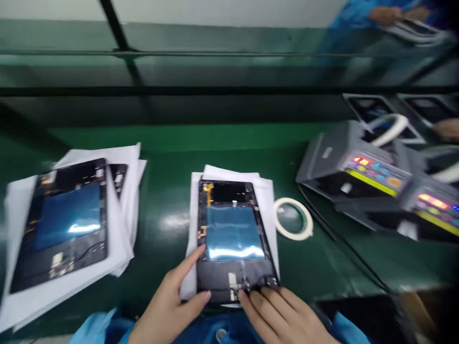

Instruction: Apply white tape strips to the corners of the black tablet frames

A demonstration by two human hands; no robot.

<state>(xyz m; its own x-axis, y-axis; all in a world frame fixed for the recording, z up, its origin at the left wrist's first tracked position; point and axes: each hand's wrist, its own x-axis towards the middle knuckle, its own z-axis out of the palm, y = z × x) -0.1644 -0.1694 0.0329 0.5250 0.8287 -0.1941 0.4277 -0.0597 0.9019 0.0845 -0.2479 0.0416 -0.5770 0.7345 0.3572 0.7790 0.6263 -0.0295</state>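
An opened tablet housing (pixel 215 274) with a shiny blue sheet (pixel 234 231) inside lies on white paper (pixel 267 196) in front of me. My left hand (pixel 172 296) rests at its lower left, index finger on the left edge and thumb at the bottom edge, fingers apart. The fingertips of my right hand (pixel 278 313) touch the lower right part, over small parts near the bottom edge; its fingers lie side by side, and whatever they may pinch is hidden.
A second tablet housing (pixel 86 251) lies on stacked papers at the left. A tape roll (pixel 293 219) and two grey tape dispensers (pixel 322 160) with lit displays stand to the right. Another person's hands (pixel 390 15) hold something flat beyond the green bench (pixel 165 191).
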